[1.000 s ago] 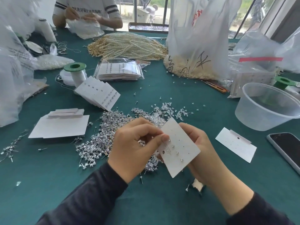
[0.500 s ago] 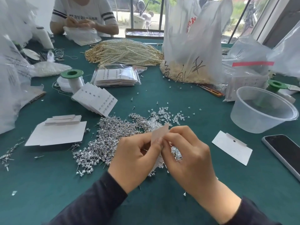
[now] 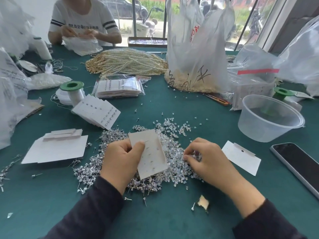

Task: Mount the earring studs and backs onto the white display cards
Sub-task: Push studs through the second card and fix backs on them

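My left hand (image 3: 120,161) pinches the card (image 3: 151,152); my right hand (image 3: 205,157) fingers (image 3: 190,152) pinch at the backs (image 3: 174,168), picking 1 to push on next.

The green surface (image 3: 155,214) carries a wide heap of silver earring studs (image 3: 89,166) in the near middle, which merges on its right into a heap of clear backs (image 3: 174,168). To the left lies a flat stack of blank white cards (image 3: 57,149), with a fanned stack of filled cards (image 3: 96,111) just beyond. On the right a single white card (image 3: 241,157) lies flat, a dark phone (image 3: 296,166) lies near it, and a clear plastic tub (image 3: 269,118) stands farther back. Pearl strands (image 3: 127,61), bagged cards (image 3: 119,87) and a white plastic bag (image 3: 195,62) sit far.
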`<state>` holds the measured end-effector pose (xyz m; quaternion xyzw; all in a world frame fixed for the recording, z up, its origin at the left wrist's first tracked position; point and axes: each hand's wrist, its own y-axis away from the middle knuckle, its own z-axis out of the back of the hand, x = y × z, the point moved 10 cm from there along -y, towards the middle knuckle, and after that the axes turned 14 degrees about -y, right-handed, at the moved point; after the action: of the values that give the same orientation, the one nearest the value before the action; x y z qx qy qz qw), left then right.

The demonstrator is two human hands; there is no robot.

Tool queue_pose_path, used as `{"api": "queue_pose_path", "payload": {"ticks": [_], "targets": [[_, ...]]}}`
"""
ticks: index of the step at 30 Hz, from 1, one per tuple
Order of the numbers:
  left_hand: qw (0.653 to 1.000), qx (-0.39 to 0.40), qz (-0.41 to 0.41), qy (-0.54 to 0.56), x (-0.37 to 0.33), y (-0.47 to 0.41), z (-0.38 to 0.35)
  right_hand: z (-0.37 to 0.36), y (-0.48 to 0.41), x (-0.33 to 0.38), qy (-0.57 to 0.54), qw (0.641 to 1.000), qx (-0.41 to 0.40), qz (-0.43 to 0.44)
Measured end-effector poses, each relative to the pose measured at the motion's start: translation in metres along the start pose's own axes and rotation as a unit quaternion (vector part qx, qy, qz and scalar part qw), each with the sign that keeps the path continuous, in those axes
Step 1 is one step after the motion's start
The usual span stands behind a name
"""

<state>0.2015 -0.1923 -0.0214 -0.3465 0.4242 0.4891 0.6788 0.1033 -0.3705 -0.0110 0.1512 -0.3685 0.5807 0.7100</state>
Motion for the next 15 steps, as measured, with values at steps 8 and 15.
{"api": "queue_pose_path", "payload": {"ticks": [8,15], "targets": [[0.999,0.041,-0.005,-0.01,-0.001,0.004,-0.012,0.02,0.008,0.017,-0.135,0.983,-0.121,0.007],[0.981,0.05,-0.137,-0.127,-0.036,0.019,-0.009,0.016,0.045,0.049,-0.305,0.921,-0.243,0.015]]}}
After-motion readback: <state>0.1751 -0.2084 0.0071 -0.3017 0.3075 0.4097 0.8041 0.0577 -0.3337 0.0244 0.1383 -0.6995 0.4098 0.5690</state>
